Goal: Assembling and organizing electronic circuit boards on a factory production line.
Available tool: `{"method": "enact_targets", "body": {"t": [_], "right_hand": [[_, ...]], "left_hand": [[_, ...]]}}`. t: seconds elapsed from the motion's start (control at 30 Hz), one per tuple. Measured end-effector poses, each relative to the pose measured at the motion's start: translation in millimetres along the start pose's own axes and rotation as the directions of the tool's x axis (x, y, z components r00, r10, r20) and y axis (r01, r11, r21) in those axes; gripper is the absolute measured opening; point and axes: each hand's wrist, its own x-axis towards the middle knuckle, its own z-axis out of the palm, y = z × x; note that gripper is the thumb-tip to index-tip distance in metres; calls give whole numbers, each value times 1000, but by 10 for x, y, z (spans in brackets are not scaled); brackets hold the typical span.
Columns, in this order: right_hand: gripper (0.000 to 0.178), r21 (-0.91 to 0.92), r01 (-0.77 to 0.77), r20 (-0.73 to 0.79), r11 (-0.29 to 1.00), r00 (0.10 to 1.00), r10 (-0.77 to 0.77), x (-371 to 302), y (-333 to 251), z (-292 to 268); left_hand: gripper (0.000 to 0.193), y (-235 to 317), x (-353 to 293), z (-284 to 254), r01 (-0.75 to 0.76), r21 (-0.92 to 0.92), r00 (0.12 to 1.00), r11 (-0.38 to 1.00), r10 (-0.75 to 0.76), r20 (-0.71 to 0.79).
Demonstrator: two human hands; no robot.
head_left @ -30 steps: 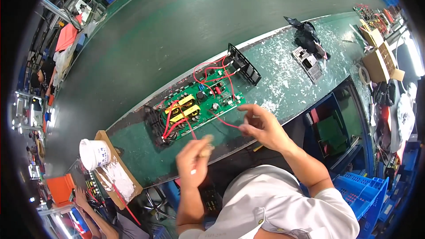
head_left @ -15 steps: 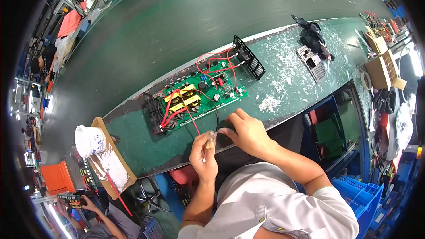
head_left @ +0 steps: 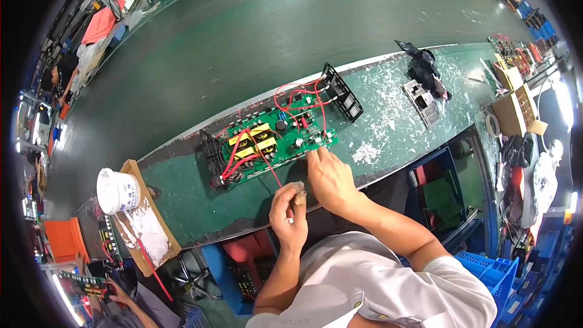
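Head view: left hand [head_left: 288, 211] pinches a small brownish tool [head_left: 298, 193] at the green bench's [head_left: 395, 140] near edge. Right hand [head_left: 328, 173] rests open, fingertips on the near edge of the green circuit board with red wires [head_left: 273, 140], mid-bench. Looks like touch-up work; next move probably needs a steady tip on the board.

left hand [head_left: 288, 215] pinches small brush [head_left: 298, 193] | right hand [head_left: 328, 176] touches green circuit board [head_left: 276, 140] edge
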Motion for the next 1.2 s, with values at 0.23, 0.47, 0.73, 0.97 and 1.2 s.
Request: {"method": "enact_targets", "body": {"t": [0.23, 0.47, 0.73, 0.97, 1.2], "right_hand": [[18, 117, 85, 89, 990, 991, -95, 152, 297, -55], [8, 948, -317, 317, 19, 948, -19, 758, 264, -586], [10, 925, -256, 295, -281, 949, 108, 801, 378, -394], [12, 975, -203, 194, 88, 976, 100, 702, 340, -340], [17, 820, -253, 203, 513, 967, 151, 607, 358, -333]], "left_hand": [[14, 213, 951, -206, -409, 23, 785, 912, 339, 519], [21, 166, 1558, 145, -368, -186, 915, 911, 390, 104], [26, 63, 1538, 64, 120, -225, 866, 967, 9, 500], [28, 11, 1512, 65, 134, -228, 882, 964, -12, 470], [26, -135, 1451, 162, 19, -108, 907, 994, 28, 420]]}}
